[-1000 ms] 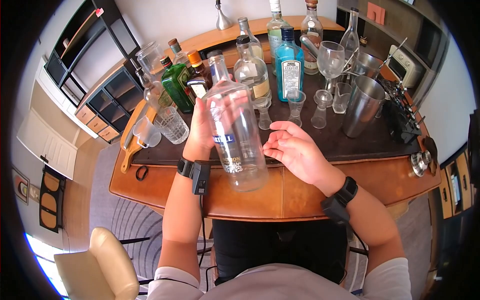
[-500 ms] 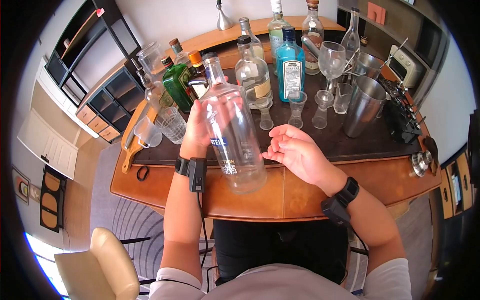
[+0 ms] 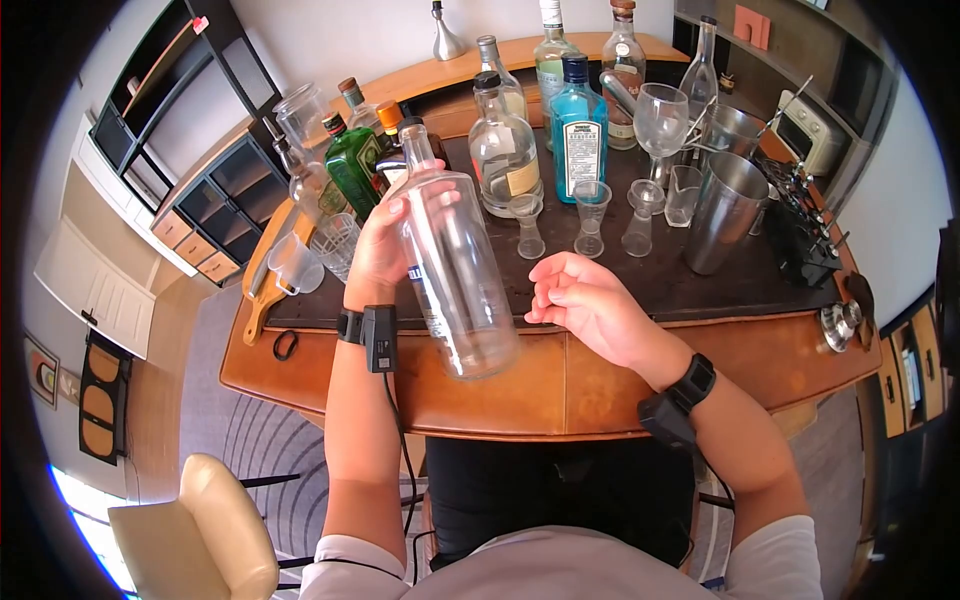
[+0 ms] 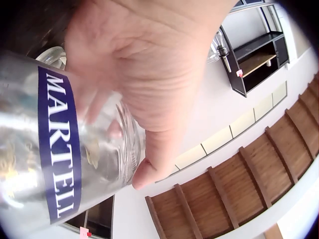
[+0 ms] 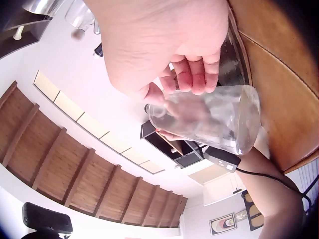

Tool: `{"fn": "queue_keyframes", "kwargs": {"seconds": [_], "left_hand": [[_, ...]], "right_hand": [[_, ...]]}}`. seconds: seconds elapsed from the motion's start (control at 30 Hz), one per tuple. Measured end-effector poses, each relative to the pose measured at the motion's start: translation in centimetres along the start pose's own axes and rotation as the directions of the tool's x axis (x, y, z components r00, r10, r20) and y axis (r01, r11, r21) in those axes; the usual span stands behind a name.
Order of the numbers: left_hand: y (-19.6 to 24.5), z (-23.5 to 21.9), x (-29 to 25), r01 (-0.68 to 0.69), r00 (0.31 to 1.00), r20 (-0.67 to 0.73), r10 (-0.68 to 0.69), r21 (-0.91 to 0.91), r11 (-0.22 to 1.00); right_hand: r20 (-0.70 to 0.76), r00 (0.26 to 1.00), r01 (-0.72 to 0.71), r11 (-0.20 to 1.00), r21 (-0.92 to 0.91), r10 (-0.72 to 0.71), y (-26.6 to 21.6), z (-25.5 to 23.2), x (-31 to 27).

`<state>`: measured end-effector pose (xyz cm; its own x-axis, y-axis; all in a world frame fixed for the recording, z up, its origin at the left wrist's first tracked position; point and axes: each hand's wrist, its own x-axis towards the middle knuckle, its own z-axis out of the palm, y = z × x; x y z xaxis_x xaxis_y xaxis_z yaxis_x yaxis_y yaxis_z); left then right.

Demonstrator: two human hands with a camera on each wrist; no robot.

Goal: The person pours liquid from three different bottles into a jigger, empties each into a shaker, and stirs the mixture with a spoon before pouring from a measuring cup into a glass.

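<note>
The left hand grips a large clear glass bottle near its shoulder, holding it tilted above the table's front edge, neck up and to the left. In the left wrist view the thumb and fingers of the left hand lie round the bottle, whose blue band reads MARTELL. To the right of the bottle is the right hand, fingers loosely bent, holding nothing. The right wrist view has the bottle just past the fingertips of the right hand, with no clear contact.
Behind the hands stand a blue bottle, a green bottle, a round clear bottle and small jiggers. A metal shaker and wine glass are at right; a cut-glass tumbler and wooden board at left.
The left hand has shifted slightly left with the bottle and turned it, so its blue label now faces more to the left. The right hand has hardly moved.
</note>
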<state>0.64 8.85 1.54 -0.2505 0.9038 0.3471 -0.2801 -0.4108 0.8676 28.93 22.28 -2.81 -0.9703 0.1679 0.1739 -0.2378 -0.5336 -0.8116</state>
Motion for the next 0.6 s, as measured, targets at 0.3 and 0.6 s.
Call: {"fn": "queue_keyframes", "kwargs": {"seconds": [0.3,0.6], "left_hand": [[0.4,0.5,-0.6,0.054,0.995,0.085,-0.047,-0.078,0.995],[0.9,0.6,-0.6,0.071,0.99,0.13,-0.063,-0.054,0.996]], "right_hand": [[0.003,0.996,-0.089,0.988,-0.123,0.09,0.4,0.4,-0.2],[0.009,1.0,-0.004,0.996,-0.092,0.005,-0.4,-0.2,-0.1]]}}
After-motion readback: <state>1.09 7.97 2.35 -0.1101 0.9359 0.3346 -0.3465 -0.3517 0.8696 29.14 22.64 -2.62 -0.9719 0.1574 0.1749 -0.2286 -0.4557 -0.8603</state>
